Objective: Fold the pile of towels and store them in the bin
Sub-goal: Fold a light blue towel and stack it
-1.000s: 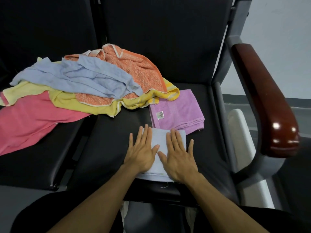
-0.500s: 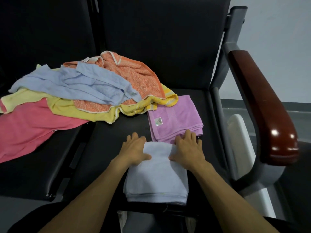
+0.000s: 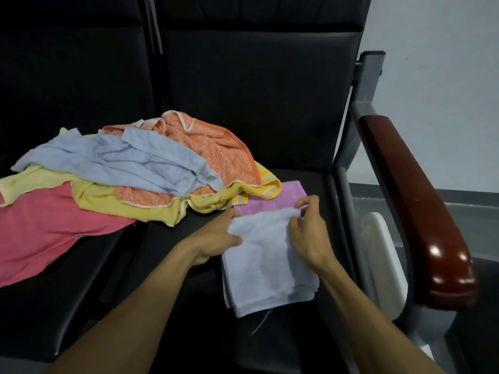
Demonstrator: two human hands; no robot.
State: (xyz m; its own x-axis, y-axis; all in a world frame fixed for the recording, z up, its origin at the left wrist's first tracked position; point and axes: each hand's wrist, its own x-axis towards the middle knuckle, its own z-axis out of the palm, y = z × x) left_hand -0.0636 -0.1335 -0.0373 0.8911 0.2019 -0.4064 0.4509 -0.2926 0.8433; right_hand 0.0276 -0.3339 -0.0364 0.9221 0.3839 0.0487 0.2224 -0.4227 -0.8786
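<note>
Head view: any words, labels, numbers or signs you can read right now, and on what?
None can be read. The white towel, held by the left hand and right hand, covers most of the purple towel; no tag shows on the visible part. The towel pile, seat and armrest carry no print.

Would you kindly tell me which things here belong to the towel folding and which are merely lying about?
Job: white towel held by left hand and right hand; purple towel; unfolded pile; pink towel.
Lying about: wooden armrest; black seat.
</note>
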